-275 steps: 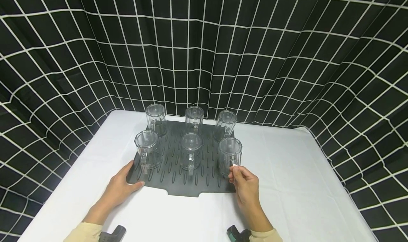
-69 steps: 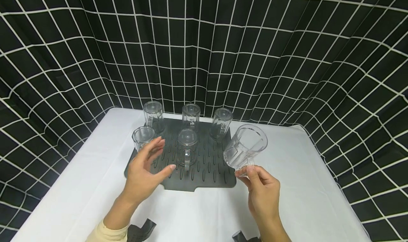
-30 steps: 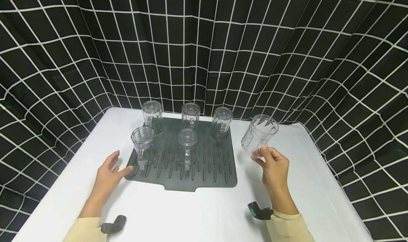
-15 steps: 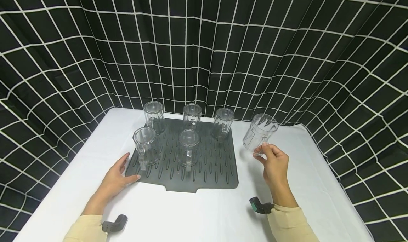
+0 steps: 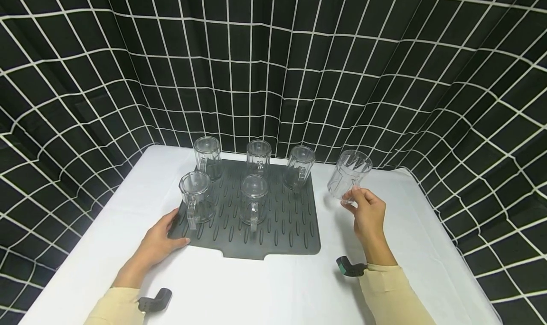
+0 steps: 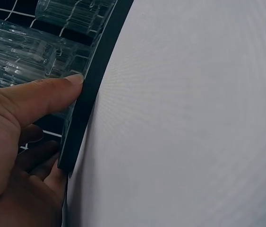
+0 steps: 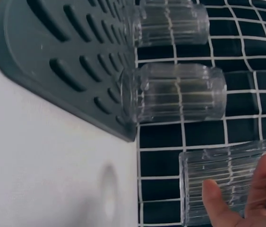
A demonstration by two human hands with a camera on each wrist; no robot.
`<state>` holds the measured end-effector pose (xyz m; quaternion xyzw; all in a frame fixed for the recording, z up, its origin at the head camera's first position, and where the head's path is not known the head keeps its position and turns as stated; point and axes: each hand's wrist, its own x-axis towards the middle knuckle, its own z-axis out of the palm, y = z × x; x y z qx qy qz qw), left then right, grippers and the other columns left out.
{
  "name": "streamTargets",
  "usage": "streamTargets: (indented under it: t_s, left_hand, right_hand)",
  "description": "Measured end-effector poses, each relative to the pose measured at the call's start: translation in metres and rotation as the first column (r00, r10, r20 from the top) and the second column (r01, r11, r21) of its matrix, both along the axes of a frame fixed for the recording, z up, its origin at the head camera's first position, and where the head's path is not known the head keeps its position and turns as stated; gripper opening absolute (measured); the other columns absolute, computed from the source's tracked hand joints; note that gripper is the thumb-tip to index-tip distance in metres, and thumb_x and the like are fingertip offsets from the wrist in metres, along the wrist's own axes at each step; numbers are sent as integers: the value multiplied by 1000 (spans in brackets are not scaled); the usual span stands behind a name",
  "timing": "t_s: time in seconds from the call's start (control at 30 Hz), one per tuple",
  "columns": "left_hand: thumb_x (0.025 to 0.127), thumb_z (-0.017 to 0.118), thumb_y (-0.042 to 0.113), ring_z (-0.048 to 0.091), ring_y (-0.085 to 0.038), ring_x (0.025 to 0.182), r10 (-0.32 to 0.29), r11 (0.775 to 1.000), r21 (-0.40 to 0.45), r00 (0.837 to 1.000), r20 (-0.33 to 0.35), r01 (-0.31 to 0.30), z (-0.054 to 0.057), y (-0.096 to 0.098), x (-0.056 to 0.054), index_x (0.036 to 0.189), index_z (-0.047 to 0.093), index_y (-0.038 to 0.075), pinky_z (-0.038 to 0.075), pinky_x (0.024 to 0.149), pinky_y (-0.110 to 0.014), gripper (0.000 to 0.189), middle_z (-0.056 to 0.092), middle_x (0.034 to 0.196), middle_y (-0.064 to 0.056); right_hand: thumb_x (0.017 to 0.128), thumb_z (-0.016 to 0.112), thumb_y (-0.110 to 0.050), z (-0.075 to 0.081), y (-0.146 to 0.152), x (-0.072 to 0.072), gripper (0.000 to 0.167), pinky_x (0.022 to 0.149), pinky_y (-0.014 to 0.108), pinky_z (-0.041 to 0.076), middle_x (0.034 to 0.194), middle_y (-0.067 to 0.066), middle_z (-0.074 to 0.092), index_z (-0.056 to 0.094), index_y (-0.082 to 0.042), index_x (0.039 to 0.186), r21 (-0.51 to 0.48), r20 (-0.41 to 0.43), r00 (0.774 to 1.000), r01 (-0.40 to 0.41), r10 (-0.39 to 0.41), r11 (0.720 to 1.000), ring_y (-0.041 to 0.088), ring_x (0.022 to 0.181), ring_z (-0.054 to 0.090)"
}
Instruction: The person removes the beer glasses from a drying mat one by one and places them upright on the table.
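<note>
My right hand (image 5: 368, 213) pinches the handle of a clear ribbed mug (image 5: 345, 175) above the white table, right of the dark grey drying mat (image 5: 279, 242). The mug's mouth faces up and it leans a little. In the right wrist view, the thumb and fingers are at the side of this mug (image 7: 232, 163). My left hand (image 5: 157, 242) rests at the mat's near left corner, thumb along the front edge, fingers at the left side. The left wrist view shows the thumb (image 6: 52, 94) touching the edge of the mat (image 6: 91, 78).
Several similar mugs stand upside down on the mat: a front left mug (image 5: 202, 206), a front middle mug (image 5: 254, 199), and a row behind with a back right mug (image 5: 299, 168). A black gridded curtain (image 5: 273, 78) encloses the table (image 5: 290, 287).
The front right mug has left the mat, been turned mouth up and carried right. My left hand rose, then returned to the mat's corner. Lately the mug has shifted slightly away from me.
</note>
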<state>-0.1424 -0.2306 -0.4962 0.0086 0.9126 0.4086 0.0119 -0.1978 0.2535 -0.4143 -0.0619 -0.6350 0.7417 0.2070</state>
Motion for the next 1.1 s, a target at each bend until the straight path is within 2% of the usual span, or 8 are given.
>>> streamTargets:
  t_s: [0.27,0.5,0.73,0.97,1.1]
  left_hand:
    - [79,78,25,36,-50,129,-1,1000,-21,1000,0,1,2,2,0,149,25,-3,33,105,-56,93,25,149,-32]
    - [80,77,24,36,-51,128,-7,999,-31,1000,0,7,2,2,1,149,25,-5,34,104,-57,91,26,148,-34]
    - [80,77,24,37,-51,128,-13,999,-37,1000,-5,13,0,2,1,148,25,-5,35,103,-57,91,26,148,-33]
    - [81,76,25,33,-50,130,-5,999,-45,1000,21,6,2,3,1,149,24,-5,29,105,-60,91,24,150,-32]
    - [81,76,26,33,-50,131,-6,999,-46,1000,21,7,2,2,2,149,24,-5,29,106,-59,91,24,150,-31]
  right_hand:
    - [98,58,-9,-9,8,-21,30,73,42,59,77,16,60,59,12,77,-34,4,1000,-4,4,999,22,75,61]
    - [97,57,-7,-22,15,-33,29,73,40,59,74,12,59,60,8,73,-92,55,998,3,2,996,20,72,61]
    - [97,56,-7,-34,18,-43,28,73,41,59,73,12,61,60,7,73,-57,76,997,26,-21,998,21,73,60]
    - [97,55,-8,-47,22,-48,26,75,42,59,74,8,60,61,5,76,-32,162,986,54,-48,998,18,74,61]
    - [97,56,-8,-50,23,-51,26,75,44,59,73,7,60,62,6,76,-31,164,985,58,-52,998,18,74,61]
